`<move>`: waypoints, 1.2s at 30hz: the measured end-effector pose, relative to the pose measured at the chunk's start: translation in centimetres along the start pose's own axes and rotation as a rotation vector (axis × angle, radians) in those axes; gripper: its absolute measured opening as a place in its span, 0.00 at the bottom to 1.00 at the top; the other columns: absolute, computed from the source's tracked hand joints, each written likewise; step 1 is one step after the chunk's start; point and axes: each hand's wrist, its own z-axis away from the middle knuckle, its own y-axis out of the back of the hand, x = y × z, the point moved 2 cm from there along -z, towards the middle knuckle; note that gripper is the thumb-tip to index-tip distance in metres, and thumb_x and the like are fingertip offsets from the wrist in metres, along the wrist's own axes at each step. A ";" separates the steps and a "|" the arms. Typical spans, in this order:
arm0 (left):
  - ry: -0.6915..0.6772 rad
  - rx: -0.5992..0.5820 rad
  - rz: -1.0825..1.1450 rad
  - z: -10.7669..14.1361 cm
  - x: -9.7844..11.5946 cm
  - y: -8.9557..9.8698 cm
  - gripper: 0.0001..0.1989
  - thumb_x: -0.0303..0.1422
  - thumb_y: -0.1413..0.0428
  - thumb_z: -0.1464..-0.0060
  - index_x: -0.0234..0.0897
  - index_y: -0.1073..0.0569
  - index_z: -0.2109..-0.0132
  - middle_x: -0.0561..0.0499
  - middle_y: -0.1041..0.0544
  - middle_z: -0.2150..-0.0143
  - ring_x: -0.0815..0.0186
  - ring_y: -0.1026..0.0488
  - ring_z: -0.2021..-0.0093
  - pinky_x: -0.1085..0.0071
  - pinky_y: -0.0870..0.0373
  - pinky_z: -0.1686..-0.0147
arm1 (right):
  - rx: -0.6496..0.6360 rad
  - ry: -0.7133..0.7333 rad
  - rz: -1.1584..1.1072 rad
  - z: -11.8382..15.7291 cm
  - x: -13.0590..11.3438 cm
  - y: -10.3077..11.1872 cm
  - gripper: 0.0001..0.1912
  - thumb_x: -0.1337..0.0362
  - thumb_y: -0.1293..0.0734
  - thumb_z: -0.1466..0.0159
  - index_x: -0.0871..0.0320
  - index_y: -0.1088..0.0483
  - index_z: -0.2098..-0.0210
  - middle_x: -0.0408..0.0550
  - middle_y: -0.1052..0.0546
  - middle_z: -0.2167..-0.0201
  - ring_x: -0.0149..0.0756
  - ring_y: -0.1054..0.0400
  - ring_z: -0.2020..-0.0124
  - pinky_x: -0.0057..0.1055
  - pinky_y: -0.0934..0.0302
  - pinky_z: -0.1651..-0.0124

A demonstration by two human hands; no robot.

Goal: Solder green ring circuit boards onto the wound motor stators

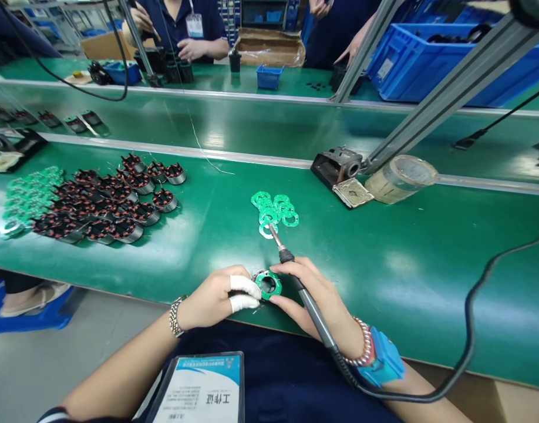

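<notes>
A motor stator topped by a green ring board (273,290) is at the near edge of the green bench. My left hand (219,295), two fingertips wrapped in white, pinches it from the left. On its right side, the thumb and index finger of my right hand (316,299) touch the ring board. A soldering iron (311,305) also lies in my right hand, its tip pointing forward over loose green ring boards (282,205). Whether the stator's underside rests on the bench is hidden.
Many wound stators (115,200) and a pile of green boards (31,194) sit at the left. An iron stand (337,166) and a round tub (399,179) are at the right back. The iron's cable (470,317) loops right. Two people work across the bench near blue bins.
</notes>
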 end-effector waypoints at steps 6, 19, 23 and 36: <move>0.432 0.065 0.481 -0.5 -1.1 -0.9 0.09 0.35 0.44 0.53 0.33 0.33 0.71 0.55 0.32 0.79 0.72 0.34 0.79 0.74 0.33 0.74 | 0.111 0.010 0.041 0.4 -0.9 -0.3 0.17 0.68 0.35 0.42 0.57 0.40 0.55 0.51 0.30 0.63 0.39 0.35 0.62 0.36 0.35 0.61; 0.430 0.096 0.611 -0.4 -1.0 -1.2 0.13 0.40 0.43 0.52 0.33 0.33 0.72 0.53 0.28 0.78 0.70 0.29 0.75 0.72 0.32 0.69 | 0.065 0.120 -0.032 -0.4 -2.2 -0.9 0.13 0.73 0.38 0.42 0.56 0.36 0.58 0.49 0.26 0.65 0.38 0.33 0.58 0.36 0.34 0.57; 0.438 0.099 0.566 -0.5 -0.9 -1.2 0.12 0.39 0.45 0.51 0.33 0.34 0.72 0.54 0.29 0.79 0.70 0.29 0.76 0.72 0.33 0.69 | 0.195 0.041 -0.067 -0.1 -2.4 0.5 0.10 0.74 0.37 0.43 0.55 0.33 0.63 0.47 0.25 0.69 0.38 0.32 0.62 0.35 0.34 0.60; 0.457 0.086 0.539 -0.6 -0.8 -1.0 0.10 0.36 0.45 0.52 0.34 0.35 0.72 0.54 0.29 0.79 0.69 0.29 0.75 0.71 0.33 0.69 | 0.133 0.038 -0.167 0.6 -2.8 3.3 0.10 0.74 0.39 0.43 0.58 0.29 0.65 0.46 0.29 0.80 0.32 0.37 0.79 0.32 0.37 0.76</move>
